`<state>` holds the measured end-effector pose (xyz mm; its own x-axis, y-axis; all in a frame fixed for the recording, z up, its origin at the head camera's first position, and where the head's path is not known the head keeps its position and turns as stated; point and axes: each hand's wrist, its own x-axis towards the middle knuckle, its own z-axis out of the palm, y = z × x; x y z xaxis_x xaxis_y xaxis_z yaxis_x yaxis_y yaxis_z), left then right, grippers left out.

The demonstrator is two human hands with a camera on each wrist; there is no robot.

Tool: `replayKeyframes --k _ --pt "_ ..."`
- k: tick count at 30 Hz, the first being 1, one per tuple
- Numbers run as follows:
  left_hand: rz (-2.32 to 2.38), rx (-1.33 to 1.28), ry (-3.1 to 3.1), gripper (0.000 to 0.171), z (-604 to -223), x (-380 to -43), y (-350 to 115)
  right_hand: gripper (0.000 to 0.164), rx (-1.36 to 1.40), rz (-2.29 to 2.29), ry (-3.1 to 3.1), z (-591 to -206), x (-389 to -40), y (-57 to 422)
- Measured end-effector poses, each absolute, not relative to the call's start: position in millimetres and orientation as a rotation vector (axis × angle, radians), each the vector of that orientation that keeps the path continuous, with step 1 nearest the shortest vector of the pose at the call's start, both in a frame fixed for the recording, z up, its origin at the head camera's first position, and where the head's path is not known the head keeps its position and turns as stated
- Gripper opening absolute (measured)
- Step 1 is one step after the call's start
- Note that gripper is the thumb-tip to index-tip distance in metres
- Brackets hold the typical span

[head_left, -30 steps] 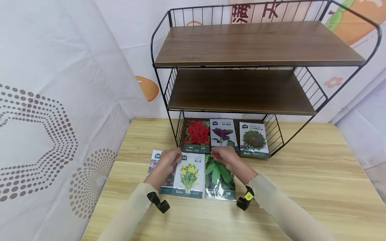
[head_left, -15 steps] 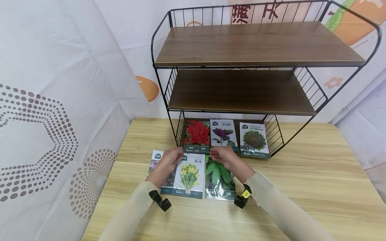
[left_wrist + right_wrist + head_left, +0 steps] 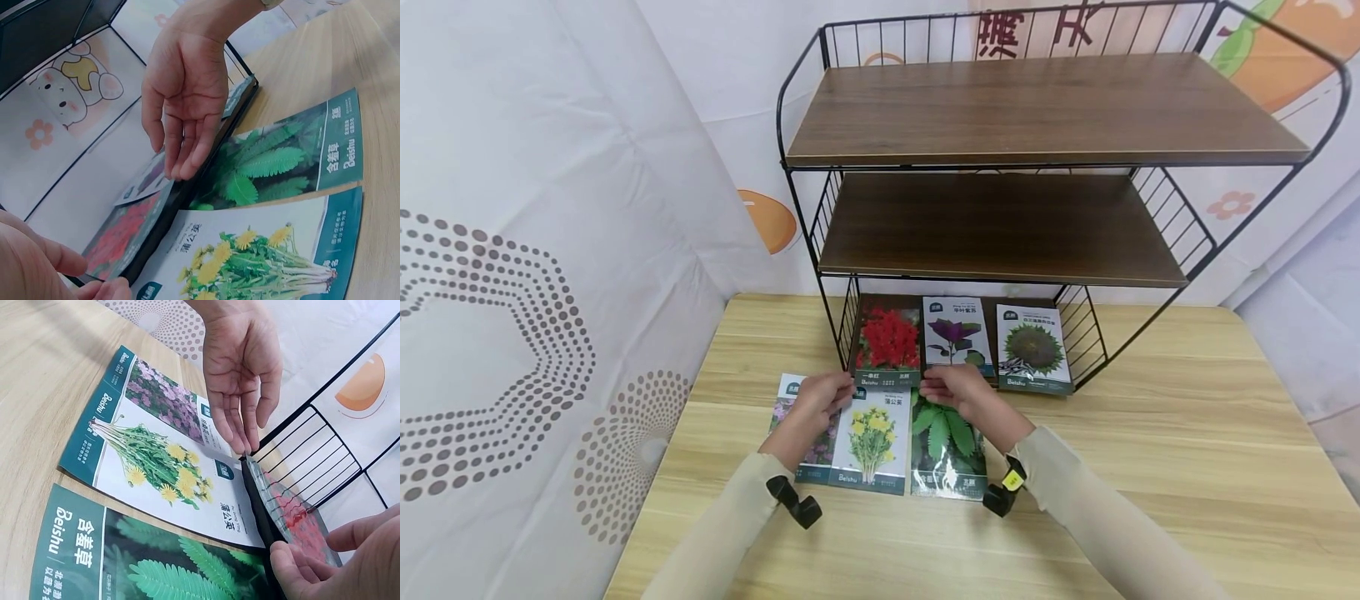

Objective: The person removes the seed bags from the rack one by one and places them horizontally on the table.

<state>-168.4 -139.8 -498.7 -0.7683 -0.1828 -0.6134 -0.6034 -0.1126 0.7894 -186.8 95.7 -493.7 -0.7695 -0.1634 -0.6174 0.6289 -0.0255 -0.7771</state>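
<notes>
A seed packet with red flowers (image 3: pixel 889 340) lies at the left of the bottom shelf, its near edge reaching past the shelf's front. My left hand (image 3: pixel 814 403) pinches its near left corner. At the near right corner, my right hand (image 3: pixel 964 393) pinches the packet between thumb and fingers. The right wrist view shows the left hand's (image 3: pixel 242 378) fingertips at the packet's corner. Below the hands on the table are a yellow-flower packet (image 3: pixel 871 442), a green-leaf packet (image 3: pixel 947 450) and a pink-flower packet (image 3: pixel 814 473), partly covered by the left hand and the yellow-flower packet.
A black wire rack with brown shelves (image 3: pixel 1000 225) stands at the back of the wooden table (image 3: pixel 1187 467). On its bottom shelf are a purple-leaf packet (image 3: pixel 955 333) and a sunflower packet (image 3: pixel 1033 348). The middle shelf hangs above them. White printed cloth (image 3: pixel 587 167) surrounds the table.
The red-flower packet has shifted slightly toward me, its near edge now lower in the head view. Both hands have stayed nearly in place at its corners.
</notes>
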Motion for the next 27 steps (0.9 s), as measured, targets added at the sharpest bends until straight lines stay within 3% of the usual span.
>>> replayKeyframes --k 9,27 --pt "1.942 -0.855 1.843 0.034 -507.6 -171.3 -141.9 0.039 0.504 -1.851 1.673 -498.8 -188.5 97.6" --pt "1.938 -0.859 1.767 0.033 -513.9 -176.0 -144.6 0.049 0.515 -1.918 1.518 -509.1 -194.2 100.5"
